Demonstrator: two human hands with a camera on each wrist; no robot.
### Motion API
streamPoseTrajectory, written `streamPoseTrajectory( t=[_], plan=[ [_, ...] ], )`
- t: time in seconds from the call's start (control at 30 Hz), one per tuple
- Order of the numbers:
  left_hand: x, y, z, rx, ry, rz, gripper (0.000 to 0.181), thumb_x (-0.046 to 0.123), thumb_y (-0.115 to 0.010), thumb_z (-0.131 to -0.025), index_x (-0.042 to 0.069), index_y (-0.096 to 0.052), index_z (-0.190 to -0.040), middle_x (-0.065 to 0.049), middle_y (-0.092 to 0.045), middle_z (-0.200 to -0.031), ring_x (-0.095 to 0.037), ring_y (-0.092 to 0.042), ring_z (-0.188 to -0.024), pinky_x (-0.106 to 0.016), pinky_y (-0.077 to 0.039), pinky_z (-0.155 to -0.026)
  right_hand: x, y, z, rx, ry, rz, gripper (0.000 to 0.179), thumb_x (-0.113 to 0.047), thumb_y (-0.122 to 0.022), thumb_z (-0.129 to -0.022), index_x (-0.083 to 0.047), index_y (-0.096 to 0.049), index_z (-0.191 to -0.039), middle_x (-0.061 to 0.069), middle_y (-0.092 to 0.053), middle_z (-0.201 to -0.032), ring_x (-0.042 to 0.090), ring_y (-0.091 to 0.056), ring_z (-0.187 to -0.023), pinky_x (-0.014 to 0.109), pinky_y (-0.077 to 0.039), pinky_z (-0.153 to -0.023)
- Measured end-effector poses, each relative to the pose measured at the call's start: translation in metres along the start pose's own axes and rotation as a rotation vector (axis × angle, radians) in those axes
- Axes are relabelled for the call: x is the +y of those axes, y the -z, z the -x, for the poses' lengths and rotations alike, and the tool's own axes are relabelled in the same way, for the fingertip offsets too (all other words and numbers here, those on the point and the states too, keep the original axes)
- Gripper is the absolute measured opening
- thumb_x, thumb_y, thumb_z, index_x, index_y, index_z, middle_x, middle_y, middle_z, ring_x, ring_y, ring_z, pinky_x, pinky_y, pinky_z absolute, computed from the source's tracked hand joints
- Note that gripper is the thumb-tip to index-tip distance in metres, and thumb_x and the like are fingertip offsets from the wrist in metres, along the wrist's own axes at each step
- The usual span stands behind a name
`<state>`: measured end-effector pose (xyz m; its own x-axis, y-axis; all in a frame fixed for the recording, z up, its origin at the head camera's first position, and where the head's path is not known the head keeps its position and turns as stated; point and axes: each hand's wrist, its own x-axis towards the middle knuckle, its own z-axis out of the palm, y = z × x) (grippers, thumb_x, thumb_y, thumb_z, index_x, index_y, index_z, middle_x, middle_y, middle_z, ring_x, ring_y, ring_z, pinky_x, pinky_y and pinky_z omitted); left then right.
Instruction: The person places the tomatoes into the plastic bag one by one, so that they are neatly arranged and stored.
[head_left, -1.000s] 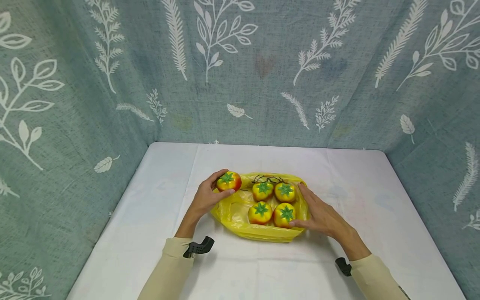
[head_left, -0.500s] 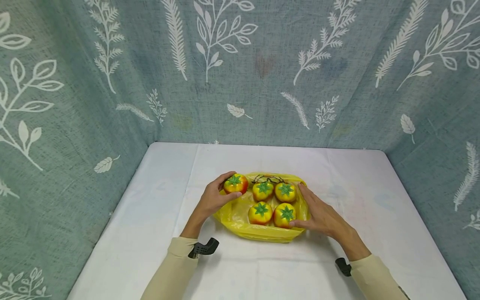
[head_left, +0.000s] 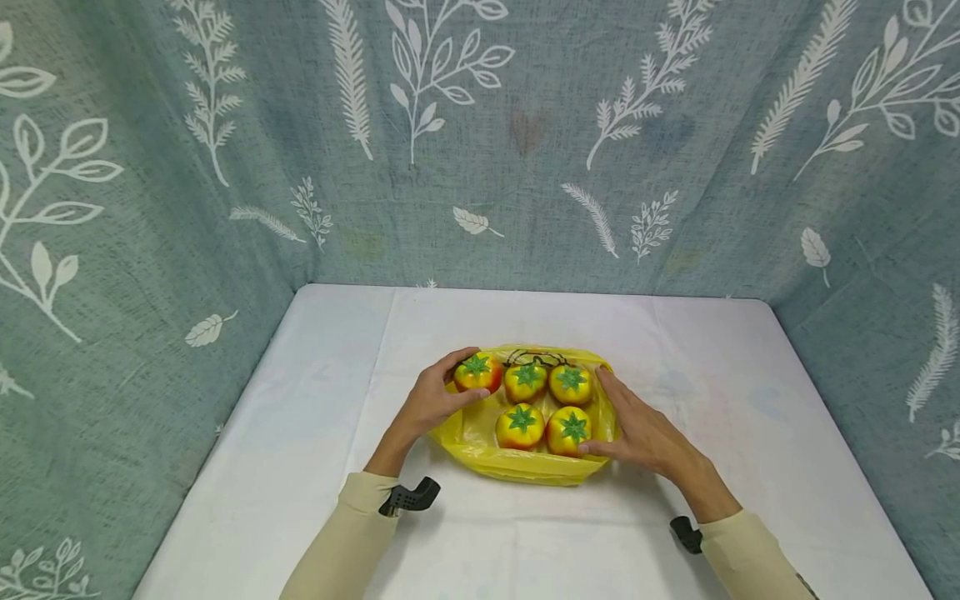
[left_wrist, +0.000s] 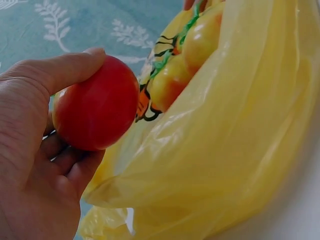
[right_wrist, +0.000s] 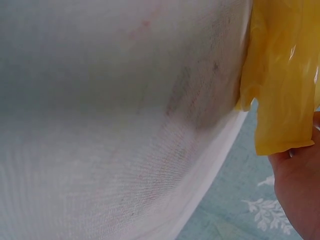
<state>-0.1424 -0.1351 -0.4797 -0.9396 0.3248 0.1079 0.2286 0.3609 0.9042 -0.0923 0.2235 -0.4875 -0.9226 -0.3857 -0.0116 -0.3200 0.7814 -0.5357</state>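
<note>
A yellow plastic bag (head_left: 480, 461) lies with its mouth spread wide. Several yellow-red tomatoes with green star-shaped tops sit in it, among them the back-left tomato (head_left: 525, 382) and the front-right tomato (head_left: 569, 431). My left hand (head_left: 433, 402) grips another tomato (head_left: 477, 372) between thumb and fingers at the bag's left end, beside the back-left one. The left wrist view shows this tomato's red underside (left_wrist: 100, 107). At the right end, my right hand (head_left: 645, 431) rests spread against the bag's edge, thumb by the front-right tomato; its other fingertips are partly hidden.
A white cloth (head_left: 517, 550) covers the table under the bag. Blue-green curtain (head_left: 480, 183) with white leaf prints stands behind and at both sides. A loose flap of the bag (right_wrist: 285, 120) hangs beside my right hand.
My left hand has carried its tomato a little to the right and nearer, up beside the back-left tomato. My right hand and the bag have hardly moved.
</note>
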Motion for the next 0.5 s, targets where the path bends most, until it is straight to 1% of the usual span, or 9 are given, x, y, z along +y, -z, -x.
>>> streamPoseTrajectory(
  t=[0.27,0.5],
  plan=[
    [-0.0041,-0.007,0.0003,-0.025,0.023,-0.052,0.072,0.035,-0.084,-0.084,0.016,-0.053,-0.147,-0.009,-0.052,-0.145,-0.027,-0.055,-0.126,-0.044,-0.045,-0.108,0.0004,0.0002,-0.0003,0.002,0.008,-0.006,0.122,-0.075,-0.071,-0.077,-0.017,-0.009,-0.164,0.013,-0.017,-0.167,0.042,-0.034,-0.145,0.065,-0.04,-0.106],
    [-0.0077,-0.0107,-0.0004,-0.029,0.025,-0.069,0.072,0.034,-0.084,-0.084,0.016,-0.053,-0.147,-0.009,-0.052,-0.145,-0.027,-0.055,-0.126,-0.045,-0.046,-0.107,0.0012,0.0,-0.0004,0.009,0.014,-0.008,0.121,-0.075,-0.071,-0.076,-0.018,-0.01,-0.164,0.012,-0.017,-0.167,0.041,-0.035,-0.144,0.064,-0.041,-0.106]
  ],
)
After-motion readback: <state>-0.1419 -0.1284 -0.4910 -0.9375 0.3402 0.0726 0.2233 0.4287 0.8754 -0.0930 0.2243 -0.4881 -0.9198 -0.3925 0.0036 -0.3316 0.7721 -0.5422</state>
